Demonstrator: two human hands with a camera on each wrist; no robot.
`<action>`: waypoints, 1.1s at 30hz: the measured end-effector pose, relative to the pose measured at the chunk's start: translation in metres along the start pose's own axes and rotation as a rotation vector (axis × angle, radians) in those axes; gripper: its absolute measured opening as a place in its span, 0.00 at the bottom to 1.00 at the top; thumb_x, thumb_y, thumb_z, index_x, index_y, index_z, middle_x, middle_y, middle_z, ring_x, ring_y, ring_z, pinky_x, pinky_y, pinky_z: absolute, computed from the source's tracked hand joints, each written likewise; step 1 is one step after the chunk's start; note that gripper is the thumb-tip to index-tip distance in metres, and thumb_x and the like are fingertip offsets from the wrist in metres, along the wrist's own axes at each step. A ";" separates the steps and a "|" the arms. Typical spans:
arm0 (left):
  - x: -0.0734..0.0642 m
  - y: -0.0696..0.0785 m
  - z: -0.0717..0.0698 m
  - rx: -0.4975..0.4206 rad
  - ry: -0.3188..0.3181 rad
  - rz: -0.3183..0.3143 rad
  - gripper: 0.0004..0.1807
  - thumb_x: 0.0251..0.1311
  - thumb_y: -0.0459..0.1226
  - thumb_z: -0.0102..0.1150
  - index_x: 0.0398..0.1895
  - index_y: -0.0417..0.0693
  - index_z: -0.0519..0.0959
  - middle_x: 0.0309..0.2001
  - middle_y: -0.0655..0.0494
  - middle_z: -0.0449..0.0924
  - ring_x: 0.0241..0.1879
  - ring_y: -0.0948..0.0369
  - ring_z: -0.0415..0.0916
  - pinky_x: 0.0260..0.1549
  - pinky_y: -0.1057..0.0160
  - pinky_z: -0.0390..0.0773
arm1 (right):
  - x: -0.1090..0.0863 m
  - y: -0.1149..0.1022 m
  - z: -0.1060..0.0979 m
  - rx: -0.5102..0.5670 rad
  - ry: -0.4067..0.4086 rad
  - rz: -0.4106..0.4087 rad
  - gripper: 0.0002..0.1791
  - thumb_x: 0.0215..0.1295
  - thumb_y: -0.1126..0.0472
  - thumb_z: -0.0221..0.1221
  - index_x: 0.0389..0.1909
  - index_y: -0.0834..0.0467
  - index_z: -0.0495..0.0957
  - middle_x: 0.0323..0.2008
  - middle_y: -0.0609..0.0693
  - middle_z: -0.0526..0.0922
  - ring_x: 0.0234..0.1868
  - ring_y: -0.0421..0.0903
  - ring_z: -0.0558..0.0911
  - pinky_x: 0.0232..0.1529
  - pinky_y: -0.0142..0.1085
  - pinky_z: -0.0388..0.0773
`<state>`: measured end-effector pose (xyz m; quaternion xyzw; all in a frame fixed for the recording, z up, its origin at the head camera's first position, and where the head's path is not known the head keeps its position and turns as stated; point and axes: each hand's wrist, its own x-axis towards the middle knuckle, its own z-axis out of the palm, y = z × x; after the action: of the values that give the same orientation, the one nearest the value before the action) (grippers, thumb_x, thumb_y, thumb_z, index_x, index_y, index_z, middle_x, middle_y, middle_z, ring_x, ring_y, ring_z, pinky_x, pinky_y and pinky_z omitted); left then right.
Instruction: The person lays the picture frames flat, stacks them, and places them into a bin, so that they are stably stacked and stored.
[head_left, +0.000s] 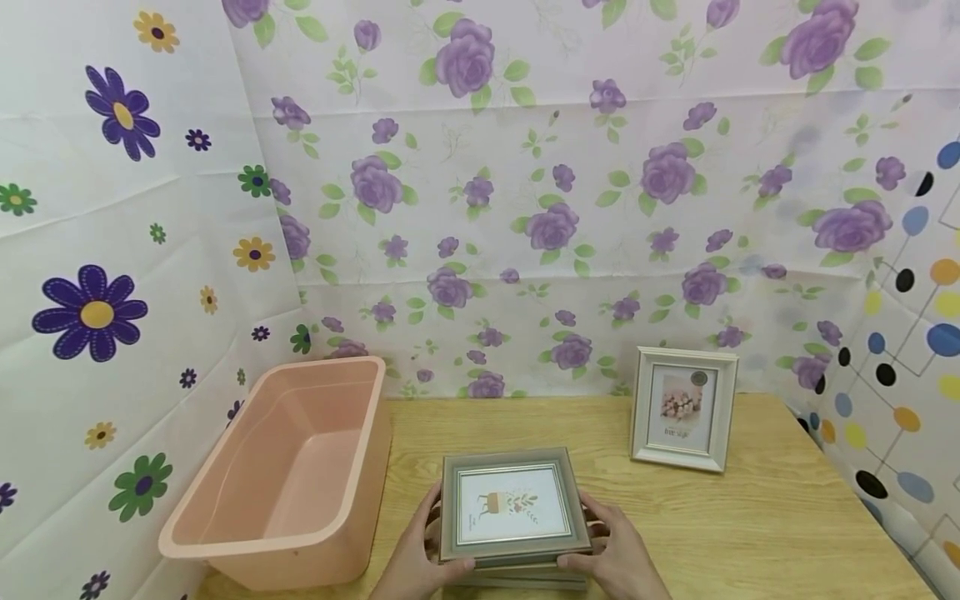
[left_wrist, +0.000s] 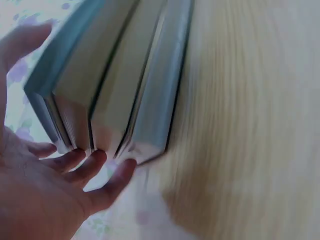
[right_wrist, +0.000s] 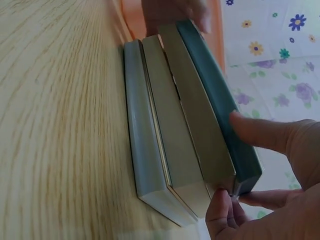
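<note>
A grey-green picture frame (head_left: 517, 504) with a deer-and-plant print lies face up on a stack of frames (head_left: 517, 581). My left hand (head_left: 420, 550) holds it at its left end, thumb by the near corner. In the left wrist view, the left fingers (left_wrist: 97, 162) touch the end of the stack while the thumb is raised beside the top frame. My right hand (head_left: 615, 554) grips the right end. From the right wrist view, its thumb lies on the side of the top frame and its fingers curl under the corner.
A pink plastic tub (head_left: 363, 467) stands left of the stack. Farther back on the right, a white picture frame (head_left: 682, 408) with a flower print stands upright on the wooden table (head_left: 765, 525). Patterned sheets (head_left: 525, 167) cover the walls behind and beside it.
</note>
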<state>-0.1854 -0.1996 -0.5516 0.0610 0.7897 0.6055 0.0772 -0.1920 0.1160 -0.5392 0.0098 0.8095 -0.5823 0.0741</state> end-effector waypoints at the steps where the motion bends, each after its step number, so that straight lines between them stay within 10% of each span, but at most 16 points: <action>1: -0.002 -0.001 0.001 -0.055 0.007 0.000 0.62 0.61 0.43 0.79 0.90 0.44 0.47 0.82 0.29 0.60 0.77 0.32 0.68 0.61 0.52 0.83 | 0.000 0.001 -0.002 0.004 -0.017 -0.005 0.58 0.44 0.70 0.85 0.79 0.66 0.69 0.60 0.64 0.79 0.51 0.50 0.81 0.46 0.37 0.86; 12: -0.016 -0.004 0.010 -0.103 0.115 0.024 0.48 0.68 0.41 0.72 0.87 0.46 0.58 0.83 0.31 0.59 0.77 0.31 0.65 0.57 0.55 0.81 | -0.010 0.001 -0.051 -0.024 0.058 -0.063 0.47 0.62 0.59 0.79 0.80 0.60 0.69 0.65 0.61 0.80 0.54 0.44 0.84 0.50 0.28 0.84; 23: -0.020 -0.010 0.014 -0.050 0.137 0.020 0.44 0.72 0.42 0.68 0.86 0.44 0.59 0.80 0.26 0.62 0.75 0.27 0.66 0.58 0.49 0.78 | 0.015 -0.014 -0.183 -0.301 0.307 -0.222 0.54 0.66 0.57 0.77 0.87 0.58 0.57 0.70 0.73 0.74 0.51 0.45 0.87 0.42 0.22 0.82; 28: -0.021 -0.010 0.015 -0.041 0.145 0.030 0.44 0.72 0.42 0.68 0.86 0.44 0.60 0.79 0.25 0.64 0.74 0.28 0.68 0.57 0.48 0.78 | 0.046 -0.019 -0.229 -0.466 0.386 -0.370 0.52 0.66 0.63 0.76 0.86 0.61 0.58 0.67 0.81 0.69 0.53 0.78 0.84 0.38 0.44 0.90; 33: -0.022 -0.011 0.014 -0.039 0.129 0.012 0.44 0.72 0.43 0.68 0.86 0.46 0.59 0.79 0.25 0.63 0.74 0.29 0.68 0.59 0.48 0.80 | 0.078 -0.014 -0.260 -0.544 0.349 -0.405 0.54 0.66 0.66 0.74 0.87 0.62 0.53 0.70 0.88 0.56 0.55 0.84 0.77 0.39 0.65 0.87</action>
<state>-0.1613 -0.1934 -0.5643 0.0251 0.7807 0.6239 0.0237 -0.2992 0.3514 -0.4556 -0.0714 0.9205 -0.3385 -0.1816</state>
